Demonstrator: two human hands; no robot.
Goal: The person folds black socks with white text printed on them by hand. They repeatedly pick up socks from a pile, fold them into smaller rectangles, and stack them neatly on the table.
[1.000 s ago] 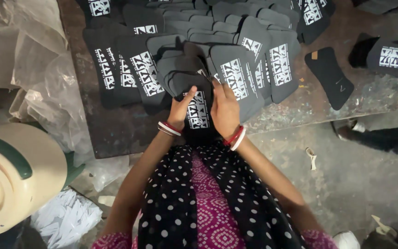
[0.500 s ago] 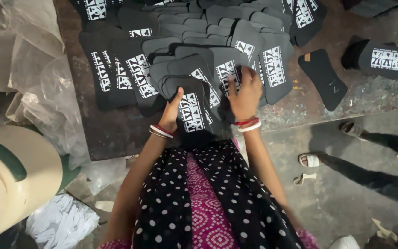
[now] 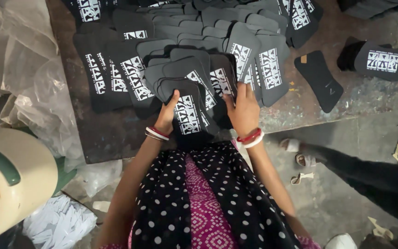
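Mid-sorting, by the look of it: left hand (image 3: 166, 116) grasping the near edge of the front black insole (image 3: 187, 113), thumb laid on its white printed block; right hand (image 3: 242, 110) spread flat, unclenched, pressing the overlapped insole stack (image 3: 194, 69) just beside it. Next calls for sliding that front piece free without dragging its neighbours. Beyond the fingertips, fanned rows of black foam shapes with white rectangular prints; right of the right hand, one plain insole (image 3: 319, 79), possibly face down; left of the left hand, crumpled clear plastic bags (image 3: 33, 87)

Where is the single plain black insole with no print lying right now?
In the head view, the plain black insole lies alone on the brown board, on the person's right, between the fanned printed insoles and a printed insole stack.
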